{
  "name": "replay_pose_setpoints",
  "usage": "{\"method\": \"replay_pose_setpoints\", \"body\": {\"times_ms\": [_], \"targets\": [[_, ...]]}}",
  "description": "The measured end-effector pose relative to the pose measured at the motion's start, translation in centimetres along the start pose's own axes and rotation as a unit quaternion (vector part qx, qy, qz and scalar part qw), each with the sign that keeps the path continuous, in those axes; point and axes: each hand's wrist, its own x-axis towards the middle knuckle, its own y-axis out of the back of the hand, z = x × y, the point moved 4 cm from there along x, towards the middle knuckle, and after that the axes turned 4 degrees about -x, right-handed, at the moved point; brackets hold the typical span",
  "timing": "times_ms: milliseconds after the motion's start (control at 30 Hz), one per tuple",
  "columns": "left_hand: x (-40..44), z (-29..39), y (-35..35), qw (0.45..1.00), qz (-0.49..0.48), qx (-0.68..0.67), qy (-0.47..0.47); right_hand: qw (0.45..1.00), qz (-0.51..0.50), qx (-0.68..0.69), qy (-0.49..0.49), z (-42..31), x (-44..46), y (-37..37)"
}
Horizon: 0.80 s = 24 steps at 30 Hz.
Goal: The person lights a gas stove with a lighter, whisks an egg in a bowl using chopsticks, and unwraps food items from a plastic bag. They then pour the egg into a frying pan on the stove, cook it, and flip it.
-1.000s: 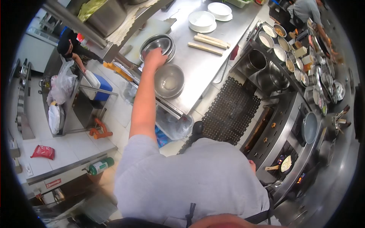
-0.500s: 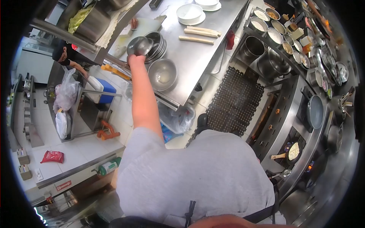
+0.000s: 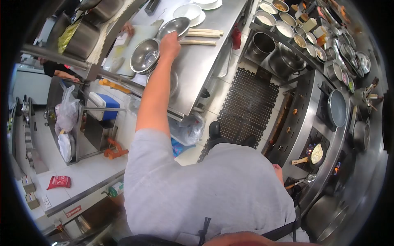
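My left hand (image 3: 169, 46) is closed on the rim of a metal mixing bowl (image 3: 175, 28), held over the steel table. Just left of it stands a stack of metal bowls (image 3: 143, 55). Another metal bowl (image 3: 174, 83) sits nearer the table corner, partly covered by my forearm. Beside my body on the stove side, a small part of my right hand (image 3: 278, 172) shows; its fingers are mostly hidden. Near it lies a ladle (image 3: 310, 178) with a shiny round end.
White plates (image 3: 186, 12) and pale sticks (image 3: 205, 32) lie on the steel table (image 3: 193, 61). To the right, a pan with food (image 3: 317, 154) sits over a lit burner, near a grey frying pan (image 3: 337, 108). A black mat (image 3: 248, 106) covers the floor. Another person's hand (image 3: 128, 28) is across the table.
My left hand has moved right with the bowl, away from the stack and toward the white plates. My right hand has come into view by the stove. The camera view has shifted slightly.
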Motion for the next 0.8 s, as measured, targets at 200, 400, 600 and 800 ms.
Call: {"method": "replay_pose_setpoints", "body": {"times_ms": [200, 400, 600, 800], "targets": [[0.3, -2.0, -2.8, 0.992, -0.054, 0.118, -0.002, 0.998, 0.047, -0.013, -0.041, 1.8, -2.9, 0.9], [-4.7, 6.3, 2.9, 0.992, 0.106, 0.000, -0.071, 0.991, 0.047, -0.119, 0.034, 3.9, -3.9, 1.4], [-17.3, 10.2, 5.9, 0.993, 0.083, -0.052, -0.058, 0.993, 0.028, -0.109, 0.030, 2.4, -2.6, 0.5], [-20.4, 6.6, 6.9, 0.999, 0.036, 0.014, 0.028, 0.991, 0.008, -0.114, 0.067, -0.8, 0.0, -0.4]]}}
